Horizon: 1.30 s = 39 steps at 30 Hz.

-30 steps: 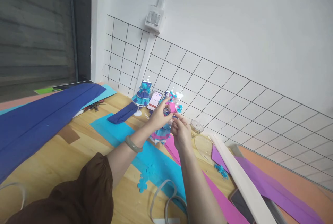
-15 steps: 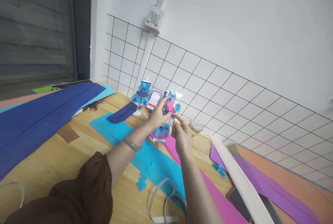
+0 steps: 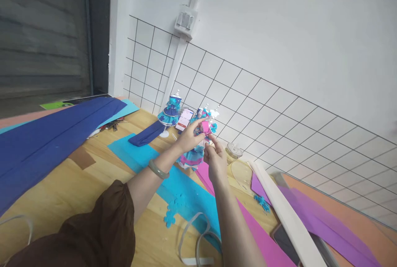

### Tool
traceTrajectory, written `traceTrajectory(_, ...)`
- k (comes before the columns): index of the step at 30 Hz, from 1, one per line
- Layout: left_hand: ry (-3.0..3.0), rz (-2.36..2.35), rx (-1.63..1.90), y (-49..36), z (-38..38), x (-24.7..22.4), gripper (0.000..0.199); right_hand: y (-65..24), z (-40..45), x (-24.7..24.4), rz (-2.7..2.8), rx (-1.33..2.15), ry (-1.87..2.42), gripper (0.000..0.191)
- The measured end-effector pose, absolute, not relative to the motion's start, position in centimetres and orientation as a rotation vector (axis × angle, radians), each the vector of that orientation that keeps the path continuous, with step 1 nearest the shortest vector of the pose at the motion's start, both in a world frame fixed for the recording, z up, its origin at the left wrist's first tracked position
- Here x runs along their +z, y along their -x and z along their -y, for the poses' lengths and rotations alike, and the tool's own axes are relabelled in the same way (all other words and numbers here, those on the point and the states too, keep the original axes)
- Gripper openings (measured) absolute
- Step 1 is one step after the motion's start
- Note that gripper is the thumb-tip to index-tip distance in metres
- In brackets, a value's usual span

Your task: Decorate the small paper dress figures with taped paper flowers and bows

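Note:
At the back of the table, a small pink paper piece [image 3: 206, 126] is against the front of a miniature dress form dressed in blue, white and pink paper. My left hand [image 3: 190, 138] is closed on the pink piece from the left, fingers above and thumb below. From the right, my right hand [image 3: 217, 160] has its index fingertip at the piece's lower edge; the other fingers are curled, and what they hold, if anything, is hidden. The ruffled paper skirt [image 3: 191, 157] shows under my hands. A blue paper tassel [image 3: 214, 128] sits right of the pink piece.
A second dress form [image 3: 170, 111] stands behind left, beside a phone [image 3: 185, 119]. Blue paper [image 3: 133, 147], pink paper [image 3: 254, 221] and purple paper [image 3: 328, 221] lie about. A clear tape roll [image 3: 235, 150] sits near the wire grid; blue paper flowers [image 3: 170, 216] lie in front.
My right index finger is slightly higher at the lower edge of the pink piece. My left hand keeps its grip; the whole view has shifted slightly.

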<state>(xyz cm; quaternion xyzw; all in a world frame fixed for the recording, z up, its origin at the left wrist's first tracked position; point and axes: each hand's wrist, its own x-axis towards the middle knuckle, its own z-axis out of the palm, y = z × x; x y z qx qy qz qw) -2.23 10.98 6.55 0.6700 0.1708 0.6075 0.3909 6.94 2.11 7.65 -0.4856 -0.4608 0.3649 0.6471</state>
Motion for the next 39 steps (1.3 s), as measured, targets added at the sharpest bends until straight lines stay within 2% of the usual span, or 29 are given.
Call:
traceTrajectory(8, -1.674, -0.466, 1.544, 2.0, -11.3, 6.3, 0.043, -7.7, -2.1, 7.0, 1.051, 0.882, 1.015, 0.051)
traceTrajectory(12, -1.655, -0.472, 1.542, 1.9, -11.5, 6.3, 0.039, -8.0, -1.3, 6.6, 1.096, 0.933, 1.01, 0.039)
traceTrajectory(17, -1.625, -0.484, 1.545, 1.9, -11.7, 6.3, 0.044, -9.2, 0.7, 5.0, 1.533, 1.015, 1.327, 0.025)
traceTrajectory(22, -1.622, -0.498, 1.544, 1.7, -11.7, 6.3, 0.046, -10.0, 2.6, 1.9, 2.049, 0.94, 1.625, 0.013)
traceTrajectory(24, -1.625, -0.494, 1.543, 1.7, -11.6, 6.3, 0.046, -9.8, 2.9, 0.9, 2.079, 0.92, 1.671, 0.01)
traceTrajectory(28, -1.621, -0.482, 1.541, 1.7, -11.5, 6.4, 0.047, -8.8, 3.1, -0.5, 2.081, 0.838, 1.744, 0.016)
traceTrajectory(33, -1.6, -0.471, 1.536, 1.7, -11.5, 6.5, 0.051, -8.2, 3.2, -1.1, 2.05, 0.853, 1.719, 0.001)
traceTrajectory(39, -1.594, -0.456, 1.547, 1.7, -11.5, 6.5, 0.053, -9.8, 2.4, 1.3, 1.796, 1.027, 1.528, 0.02)
